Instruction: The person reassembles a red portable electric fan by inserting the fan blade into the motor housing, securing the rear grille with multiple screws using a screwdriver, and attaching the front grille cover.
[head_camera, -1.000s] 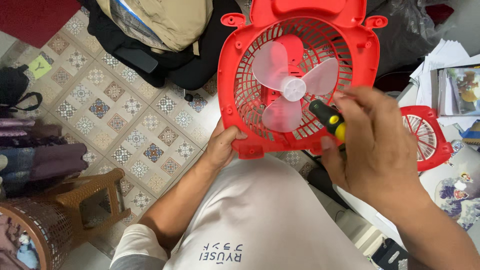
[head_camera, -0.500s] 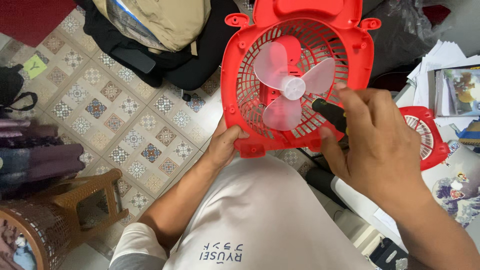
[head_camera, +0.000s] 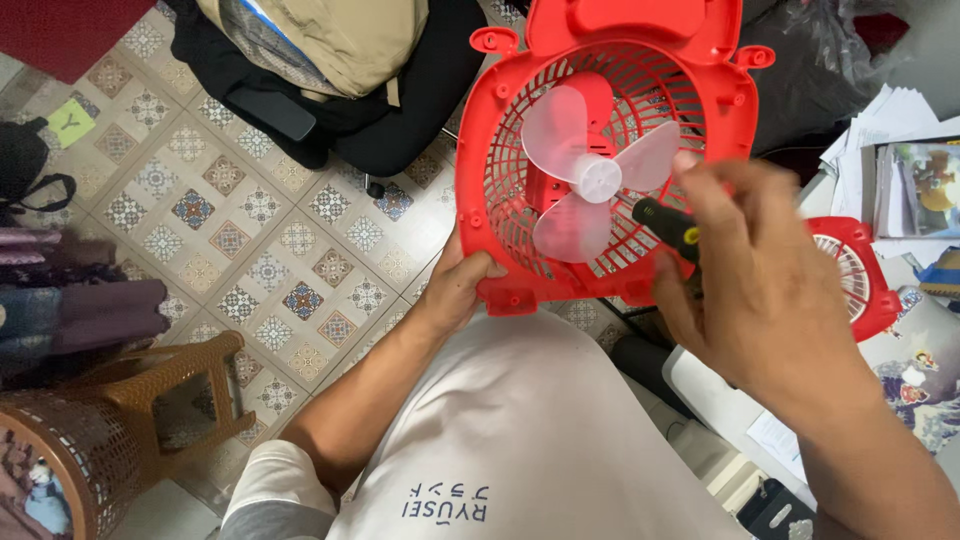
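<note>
Left hand (head_camera: 462, 285) clamps the lower-left rim of the red fan housing (head_camera: 610, 150) (upper centre of frame), right hand (head_camera: 765, 290) closed around a black-and-yellow screwdriver (head_camera: 665, 224) against its grille.

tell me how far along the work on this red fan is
Done: the front grille is off, lying to the right, so the pale blades are bare. In hand: left hand grips the red fan housing; right hand holds a black-and-yellow screwdriver at it. Left: blades remain mounted.
</note>
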